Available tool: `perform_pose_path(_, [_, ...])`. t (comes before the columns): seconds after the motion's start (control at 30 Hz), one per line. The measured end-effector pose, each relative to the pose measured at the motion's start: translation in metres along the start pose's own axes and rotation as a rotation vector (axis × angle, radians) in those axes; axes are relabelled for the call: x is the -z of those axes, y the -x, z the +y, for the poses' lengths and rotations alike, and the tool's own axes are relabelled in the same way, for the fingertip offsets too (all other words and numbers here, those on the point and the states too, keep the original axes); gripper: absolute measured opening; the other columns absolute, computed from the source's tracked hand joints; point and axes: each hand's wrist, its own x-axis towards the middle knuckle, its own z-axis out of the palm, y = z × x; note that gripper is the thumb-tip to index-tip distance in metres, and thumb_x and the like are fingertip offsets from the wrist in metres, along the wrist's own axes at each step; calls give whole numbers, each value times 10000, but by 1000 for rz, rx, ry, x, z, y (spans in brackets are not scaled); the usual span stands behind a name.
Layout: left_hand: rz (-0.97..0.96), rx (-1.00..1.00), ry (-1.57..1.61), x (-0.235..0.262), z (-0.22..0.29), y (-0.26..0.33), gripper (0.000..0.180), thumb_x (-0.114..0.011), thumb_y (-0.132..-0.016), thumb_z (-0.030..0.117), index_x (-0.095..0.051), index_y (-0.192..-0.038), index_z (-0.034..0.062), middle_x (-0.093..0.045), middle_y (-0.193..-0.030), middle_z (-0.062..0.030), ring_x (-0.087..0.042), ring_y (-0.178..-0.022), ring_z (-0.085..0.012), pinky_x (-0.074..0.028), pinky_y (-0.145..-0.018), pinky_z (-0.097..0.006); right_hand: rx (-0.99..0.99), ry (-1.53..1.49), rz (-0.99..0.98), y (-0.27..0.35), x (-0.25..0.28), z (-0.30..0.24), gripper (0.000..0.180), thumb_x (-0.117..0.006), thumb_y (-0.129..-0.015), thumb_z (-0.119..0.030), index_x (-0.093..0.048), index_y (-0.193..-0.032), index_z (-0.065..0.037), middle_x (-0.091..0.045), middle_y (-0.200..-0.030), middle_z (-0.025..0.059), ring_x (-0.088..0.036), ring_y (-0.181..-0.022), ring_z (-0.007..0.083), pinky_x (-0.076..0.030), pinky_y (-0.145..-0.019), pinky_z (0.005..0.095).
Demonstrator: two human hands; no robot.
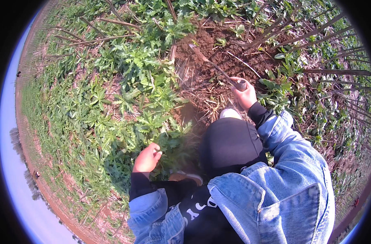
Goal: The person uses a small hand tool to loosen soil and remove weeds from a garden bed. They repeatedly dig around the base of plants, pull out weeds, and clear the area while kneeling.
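My right hand is closed round the handle of a hand trowel with a long thin shaft and a narrow blade. The blade points away and to the left, over loose brown soil. Close to my left knee, my left hand hovers above the leafy green plants. Its fingers are loosely bent, the thumb stands a little apart, and I see nothing in it. Its palm side is partly hidden.
Dry cut stalks stick up on the right, and more stalks stand at the far left. Straw lies between the soil and my knee. One shoe shows beyond the knee, another shoe beside my left arm.
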Motion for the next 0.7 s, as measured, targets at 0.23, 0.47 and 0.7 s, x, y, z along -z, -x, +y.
perform_pose_path(0.23, [-28,22,119,-7,-13,-14,191,-610,-872,125,-504,-1017,61,-614,-765,-118,-592,-687,-256,-464,-641,-348,197,366,62,-124,-66,-6,281,-630,-775,-120,-611,-1045,-45,-648,-760,88,-614,-654,159,-496,-628,289])
perform_pose_path(0.47, [-7,-130,-30,-3,-18,-15,186,-618,-867,135,-521,-1002,50,-591,-721,-110,-572,-640,-233,-464,-616,-342,159,193,114,-174,-119,37,298,-652,-760,-34,-598,-1053,-58,-583,-781,6,-521,-649,79,-458,-622,229])
perform_pose_path(0.7, [-38,52,-81,2,-6,-12,218,-616,-859,164,-537,-1024,45,-569,-743,-48,-567,-685,-147,-466,-659,-285,50,-120,154,-223,-144,52,259,-632,-793,4,-628,-1035,-87,-574,-730,-11,-524,-586,70,-451,-544,229])
